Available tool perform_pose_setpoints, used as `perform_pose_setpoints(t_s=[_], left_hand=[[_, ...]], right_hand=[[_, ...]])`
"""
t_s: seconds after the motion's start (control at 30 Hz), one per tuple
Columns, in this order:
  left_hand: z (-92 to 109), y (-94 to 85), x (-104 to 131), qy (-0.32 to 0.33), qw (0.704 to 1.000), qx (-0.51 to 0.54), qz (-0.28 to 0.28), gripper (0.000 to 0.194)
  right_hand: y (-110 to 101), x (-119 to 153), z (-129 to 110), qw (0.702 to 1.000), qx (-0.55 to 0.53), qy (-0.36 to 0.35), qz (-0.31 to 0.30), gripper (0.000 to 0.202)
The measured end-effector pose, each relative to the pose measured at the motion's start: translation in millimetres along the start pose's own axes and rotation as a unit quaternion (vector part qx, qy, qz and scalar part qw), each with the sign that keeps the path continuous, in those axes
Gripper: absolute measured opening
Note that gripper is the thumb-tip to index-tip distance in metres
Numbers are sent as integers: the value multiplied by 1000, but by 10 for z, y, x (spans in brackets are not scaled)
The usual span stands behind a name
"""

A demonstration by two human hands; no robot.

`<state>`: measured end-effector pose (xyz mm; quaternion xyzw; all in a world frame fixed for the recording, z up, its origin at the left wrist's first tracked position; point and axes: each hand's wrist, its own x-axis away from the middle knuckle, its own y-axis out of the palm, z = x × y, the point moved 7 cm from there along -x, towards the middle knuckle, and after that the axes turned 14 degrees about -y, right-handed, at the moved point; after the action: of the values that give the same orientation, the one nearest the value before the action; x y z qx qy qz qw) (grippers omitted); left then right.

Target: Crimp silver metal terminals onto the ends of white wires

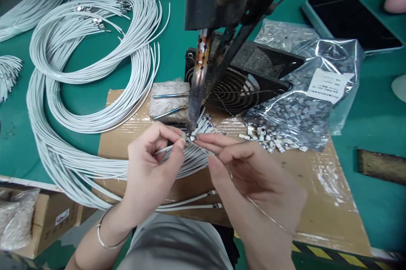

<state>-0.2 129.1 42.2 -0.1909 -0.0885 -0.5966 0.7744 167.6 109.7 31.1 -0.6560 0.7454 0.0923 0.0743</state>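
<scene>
The table (376, 210) is partly covered by cardboard (311, 194), onto which cables (84, 166) are laid. Above it the iron (200, 73) is pointed down. Between the fingers of the left hand (155, 168) one cable (163, 150) is pinched, its end near the iron's tip; between those of the right hand (263, 177) a wire (260, 207) is pinched.

Green surface (377, 122); cardboard sheet (323, 202) lying along its near edge. Coiled white cable bundles (141, 24) are spreading over the left part, some lapping onto the cardboard. Toward the far right corner, a dark-screened phone (352, 20) is lying flat. Clear bag of small metal pieces (294, 109) is slumping nearer, partly overlapping the cardboard. Brown bar (382, 165) is resting toward the right edge.
</scene>
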Motion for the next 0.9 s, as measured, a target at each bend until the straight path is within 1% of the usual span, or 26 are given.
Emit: perform_pose_setpoints(t_s=[0.23,0.37,0.53,0.9], left_hand=[[58,-5,-18,20,1000,-1,9,14],[72,-8,-16,30,1000,-4,9,15],[87,-8,-24,38,999,0,9,16],[87,-20,-5,46,999,-2,6,16]], right_hand=[[9,-38,3,1000,-9,-9,10,19],[10,-61,-30,999,-12,-28,20,20],[15,-73,-68,998,-18,-57,11,20],[15,-56,-65,998,-28,-60,4,22]])
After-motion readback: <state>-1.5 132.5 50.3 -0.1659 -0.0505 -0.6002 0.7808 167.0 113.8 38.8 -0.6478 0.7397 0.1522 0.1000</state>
